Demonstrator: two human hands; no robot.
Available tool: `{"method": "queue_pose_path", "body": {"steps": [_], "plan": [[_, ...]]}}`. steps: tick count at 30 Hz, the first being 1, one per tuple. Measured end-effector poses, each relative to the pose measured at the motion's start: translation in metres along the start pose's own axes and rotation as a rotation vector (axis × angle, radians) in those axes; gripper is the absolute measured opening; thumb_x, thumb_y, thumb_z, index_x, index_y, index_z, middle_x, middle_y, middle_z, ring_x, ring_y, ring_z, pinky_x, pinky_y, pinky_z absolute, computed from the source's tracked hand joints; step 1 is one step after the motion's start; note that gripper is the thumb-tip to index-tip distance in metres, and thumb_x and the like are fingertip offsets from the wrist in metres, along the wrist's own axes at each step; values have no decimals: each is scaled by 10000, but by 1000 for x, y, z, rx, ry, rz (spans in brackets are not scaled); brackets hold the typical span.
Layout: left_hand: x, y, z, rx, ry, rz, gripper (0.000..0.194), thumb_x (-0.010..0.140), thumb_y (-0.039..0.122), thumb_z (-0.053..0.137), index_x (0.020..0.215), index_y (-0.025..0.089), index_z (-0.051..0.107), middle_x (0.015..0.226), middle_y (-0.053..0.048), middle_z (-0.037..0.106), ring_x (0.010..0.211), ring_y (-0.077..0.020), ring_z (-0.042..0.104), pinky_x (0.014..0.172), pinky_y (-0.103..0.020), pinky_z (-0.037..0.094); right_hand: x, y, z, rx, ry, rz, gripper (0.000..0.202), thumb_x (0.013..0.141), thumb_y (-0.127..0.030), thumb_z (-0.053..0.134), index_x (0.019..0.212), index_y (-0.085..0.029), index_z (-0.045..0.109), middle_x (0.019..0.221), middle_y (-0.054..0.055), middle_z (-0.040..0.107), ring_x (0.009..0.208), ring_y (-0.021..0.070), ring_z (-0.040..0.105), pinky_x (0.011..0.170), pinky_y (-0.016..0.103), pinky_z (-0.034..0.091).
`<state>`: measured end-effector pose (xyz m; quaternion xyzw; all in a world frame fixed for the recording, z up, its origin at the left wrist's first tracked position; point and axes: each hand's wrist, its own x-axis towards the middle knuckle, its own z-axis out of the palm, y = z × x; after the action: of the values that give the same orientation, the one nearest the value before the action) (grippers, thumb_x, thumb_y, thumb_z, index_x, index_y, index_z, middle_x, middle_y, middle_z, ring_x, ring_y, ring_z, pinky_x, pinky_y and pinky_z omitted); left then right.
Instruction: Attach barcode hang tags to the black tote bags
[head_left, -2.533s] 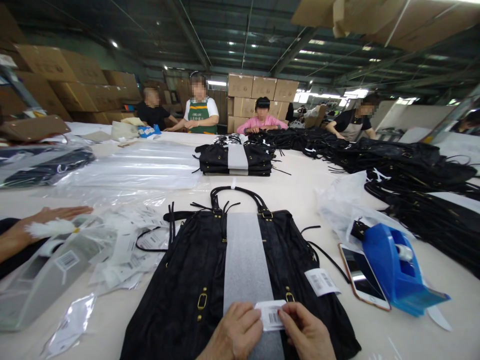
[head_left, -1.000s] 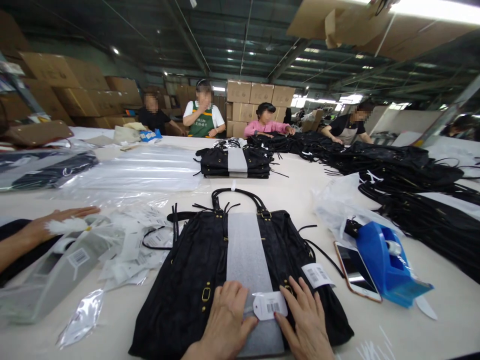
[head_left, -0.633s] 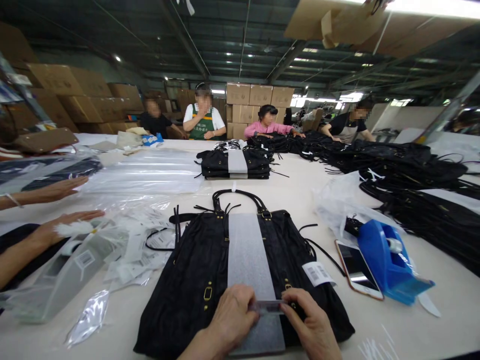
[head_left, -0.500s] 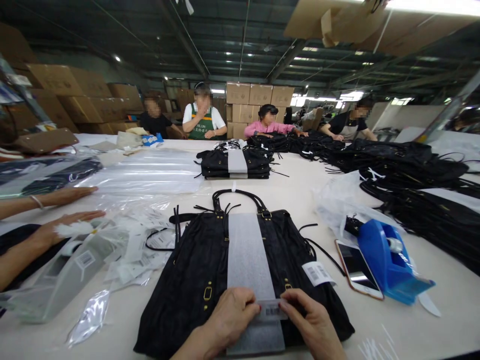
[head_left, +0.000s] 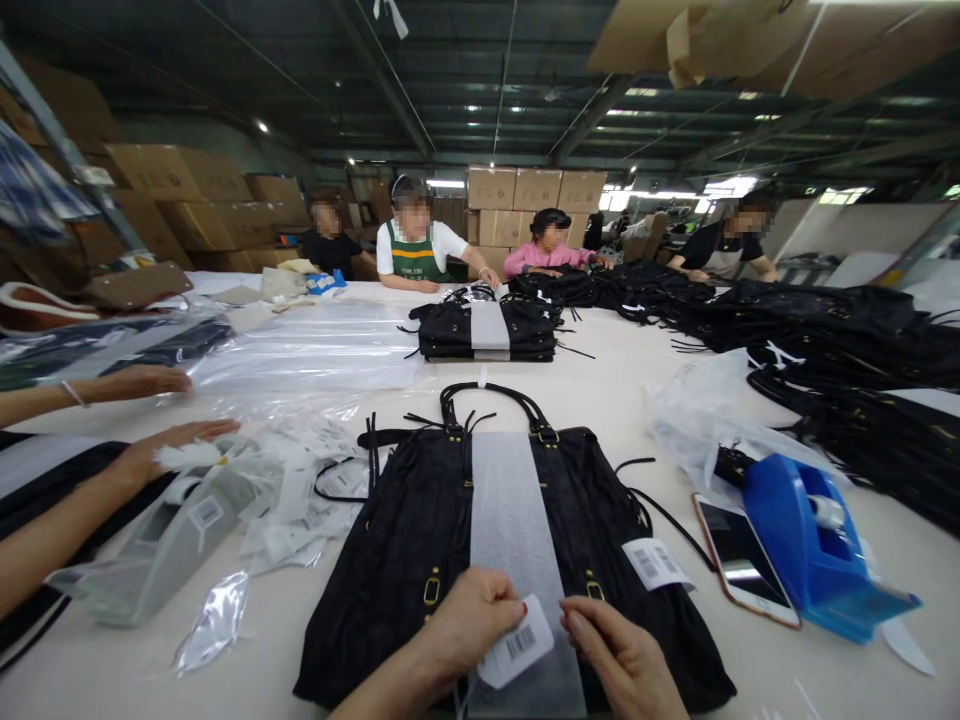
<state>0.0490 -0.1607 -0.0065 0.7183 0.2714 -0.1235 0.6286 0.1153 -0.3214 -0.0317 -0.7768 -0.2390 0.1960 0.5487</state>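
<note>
A black handbag (head_left: 375, 570) lies flat in front of me, its handles pointing away and a pale grey wrapping strip (head_left: 510, 500) running down its middle. Over the lower end of that strip, my left hand (head_left: 469, 615) pinches a white barcode tag (head_left: 520, 648) between thumb and fingers. Just right of the tag, my right hand (head_left: 626, 655) has thumb and fingertips pressed together; whatever they hold, if anything, is too small to tell. Another white barcode label (head_left: 657, 564) rests on the bag's right side.
At right are a phone (head_left: 746, 560) and a blue tape dispenser (head_left: 817, 550). A clear tape dispenser (head_left: 161, 550) stands left, beside a co-worker's hands (head_left: 176, 440). Ahead lies a folded black bag (head_left: 442, 335); co-workers stand across the table, near piled black bags (head_left: 810, 320).
The barcode piece held between both hands has turned, and now only my left hand grips the tag. My right hand has come away slightly. The view has shifted left.
</note>
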Motion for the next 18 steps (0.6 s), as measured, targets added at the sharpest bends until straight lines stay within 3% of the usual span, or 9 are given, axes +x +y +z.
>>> {"method": "queue_pose_path", "body": {"steps": [5,7,10,14,16,18], "plan": [[1,3,2,-29,27,6,116,589,254,510,552,152,471,457,64,379,453,-70,325,433,-196,204,-8,-7,8,-56,-77,-148,315,813,-443,468,783,-207,674,692,22,610,645,143,565,618,212,426],[0,4,4,-56,2,6,120,590,259,518,561,150,477,452,67,380,444,-67,324,430,-197,200,-7,-6,11,-43,-84,-83,301,802,-444,490,809,-194,658,718,25,611,674,148,568,631,221,424],[-1,5,5,-121,-36,1,154,581,288,542,571,148,481,433,78,371,415,-54,298,420,-194,193,-1,-3,15,118,-54,87,364,688,-479,623,881,-171,608,718,26,615,679,164,576,618,240,438],[-4,2,1,-224,11,17,232,587,351,580,579,138,485,453,69,404,425,-51,332,419,-185,221,8,-5,21,395,-159,207,380,586,-468,715,757,-151,595,537,-29,547,478,101,485,459,199,354],[-8,-5,-3,-316,19,6,289,553,374,637,632,140,486,483,59,455,440,-62,396,423,-177,252,10,-8,21,445,-131,233,355,586,-448,725,729,-145,608,530,-27,555,463,87,462,441,189,327],[-13,-13,-6,-408,-56,-33,381,470,348,707,709,141,495,510,37,526,425,-81,448,414,-180,281,10,-11,20,453,-67,247,351,587,-445,727,737,-146,621,562,-11,590,489,93,477,454,190,343]]}}
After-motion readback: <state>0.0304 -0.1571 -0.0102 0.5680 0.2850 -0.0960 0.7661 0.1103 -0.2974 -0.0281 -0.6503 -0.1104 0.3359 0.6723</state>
